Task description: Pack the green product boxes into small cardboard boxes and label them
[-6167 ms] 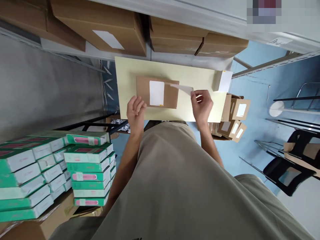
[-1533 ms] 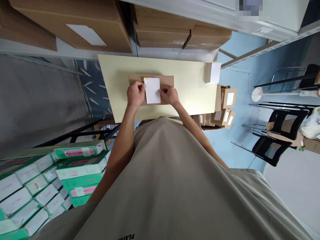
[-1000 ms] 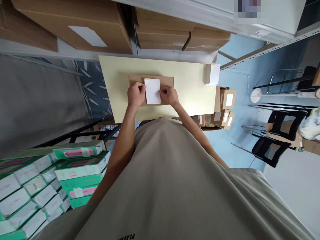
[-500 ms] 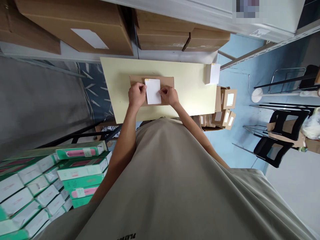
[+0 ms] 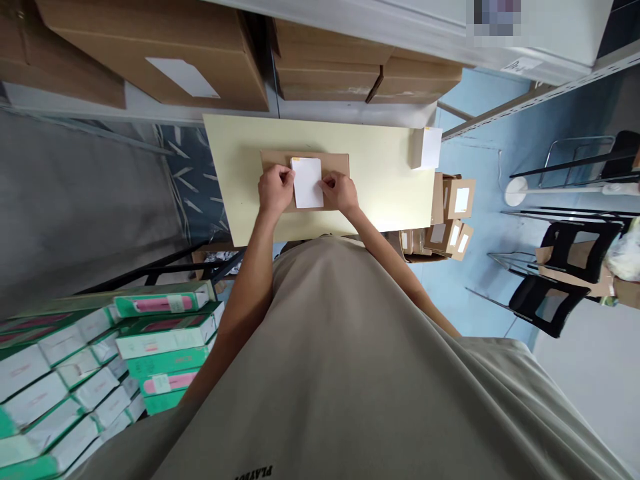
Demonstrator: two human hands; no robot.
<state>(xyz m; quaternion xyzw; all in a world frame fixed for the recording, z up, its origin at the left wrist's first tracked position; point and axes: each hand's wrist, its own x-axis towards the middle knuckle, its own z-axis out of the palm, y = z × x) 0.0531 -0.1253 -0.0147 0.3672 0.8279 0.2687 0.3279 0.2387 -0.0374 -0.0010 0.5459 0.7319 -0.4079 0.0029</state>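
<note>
A white rectangular sheet (image 5: 307, 183), which looks like a paper label with a small yellow mark at its top left corner, lies over a flat brown cardboard box (image 5: 336, 162). My left hand (image 5: 276, 189) pinches the sheet's left edge near the top. On the opposite edge, about midway down, the fingers of my right hand (image 5: 341, 191) are closed in a pinch. Both hands rest at the cardboard box, which sits on a pale yellow tabletop (image 5: 385, 193). Whether the sheet is stuck to the cardboard cannot be seen.
A white stack of paper (image 5: 427, 148) stands at the table's right end. Large cartons (image 5: 165, 53) fill the shelf behind. Small brown boxes (image 5: 456, 199) are right of the table, green and white boxes (image 5: 165, 333) at lower left, black chairs (image 5: 550, 303) far right.
The whole view has shifted very slightly. Both hands keep their hold on the white sheet, with no clear movement.
</note>
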